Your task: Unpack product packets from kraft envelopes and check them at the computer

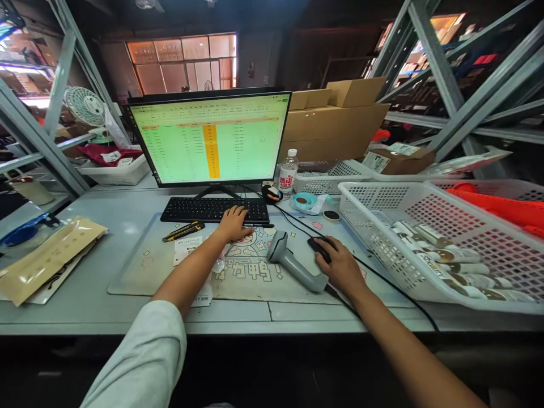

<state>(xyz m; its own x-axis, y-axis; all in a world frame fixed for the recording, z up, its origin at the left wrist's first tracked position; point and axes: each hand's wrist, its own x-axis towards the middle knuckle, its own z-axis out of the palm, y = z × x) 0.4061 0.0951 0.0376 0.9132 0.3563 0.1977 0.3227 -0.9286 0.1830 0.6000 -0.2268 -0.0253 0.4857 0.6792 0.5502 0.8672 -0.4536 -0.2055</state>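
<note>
My left hand rests on the right part of a black keyboard, palm down with its fingers stretched over the keys. My right hand is wrapped over a black computer mouse on the printed desk mat. Between my hands lies a grey barcode scanner, its head toward the keyboard. Behind the keyboard stands a monitor that displays a spreadsheet with an orange column. Two utility knives lie left of my left hand, beside a white label.
A white basket of small packed items stands at the right. A water bottle and a teal tape roll are beside the monitor. Kraft packets lie at the left. A cardboard box stands behind. Black cables cross the mat.
</note>
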